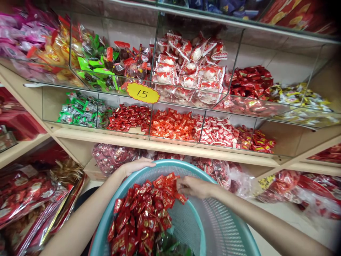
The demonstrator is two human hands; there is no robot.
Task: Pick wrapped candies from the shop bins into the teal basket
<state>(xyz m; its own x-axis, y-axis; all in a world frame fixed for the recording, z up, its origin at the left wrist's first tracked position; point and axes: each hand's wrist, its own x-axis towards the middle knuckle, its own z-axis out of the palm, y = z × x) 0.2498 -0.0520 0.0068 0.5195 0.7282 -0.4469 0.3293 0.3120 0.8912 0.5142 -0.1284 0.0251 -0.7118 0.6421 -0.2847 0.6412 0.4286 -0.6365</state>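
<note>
Inside one teal basket (pixel 222 220) | red packets (pixel 144 217): dozens | left fingers (pixel 145 163) nearly straight on rim (pixel 173 163) | right fingers (pixel 183 183) half-curled | both holds unclear

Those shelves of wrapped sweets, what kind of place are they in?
Probably a sweet shop: wrapped sweets are sorted by kind on wooden shelves, a yellow tag reads 15, perhaps a price, and a teal plastic basket holds red-wrapped sweets.

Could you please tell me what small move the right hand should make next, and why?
Probably open the right hand and lift it clear: its fingers are at the orange-red wrapped candies inside the teal mesh basket, while the left hand rests on its rim.
</note>
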